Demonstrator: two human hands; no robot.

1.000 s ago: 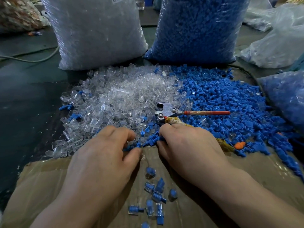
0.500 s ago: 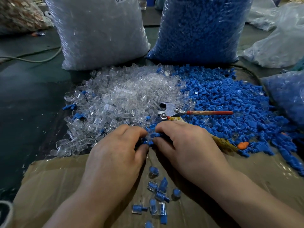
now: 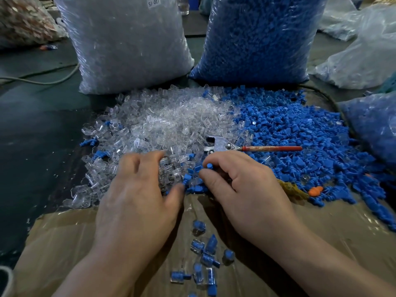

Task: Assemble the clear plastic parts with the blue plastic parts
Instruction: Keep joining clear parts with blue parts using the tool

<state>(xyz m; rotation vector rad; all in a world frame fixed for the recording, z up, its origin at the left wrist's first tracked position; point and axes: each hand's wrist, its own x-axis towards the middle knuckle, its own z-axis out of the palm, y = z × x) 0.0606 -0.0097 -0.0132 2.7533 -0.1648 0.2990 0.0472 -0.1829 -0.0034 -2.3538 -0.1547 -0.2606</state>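
A heap of clear plastic parts (image 3: 171, 121) lies centre-left, and a heap of blue plastic parts (image 3: 300, 133) spreads to the right of it. My left hand (image 3: 139, 194) reaches into the near edge of the clear heap, its fingers curled over a clear part (image 3: 165, 166). To its right, my right hand (image 3: 237, 187) pinches a blue part (image 3: 209, 166) between thumb and forefinger. The hands are a short gap apart. Several assembled clear-and-blue pieces (image 3: 203, 256) lie on the cardboard (image 3: 64, 243) between my forearms.
A metal tool with a red handle (image 3: 270, 148) lies where the two heaps meet. Behind stand a full bag of clear parts (image 3: 128, 43) and a full bag of blue parts (image 3: 257, 39). More bags sit at right. An orange piece (image 3: 315, 190) lies among the blue parts.
Half a second ago my hands met over a blue part. They have since drawn apart: the left moved into the clear heap, and the right holds a blue part.
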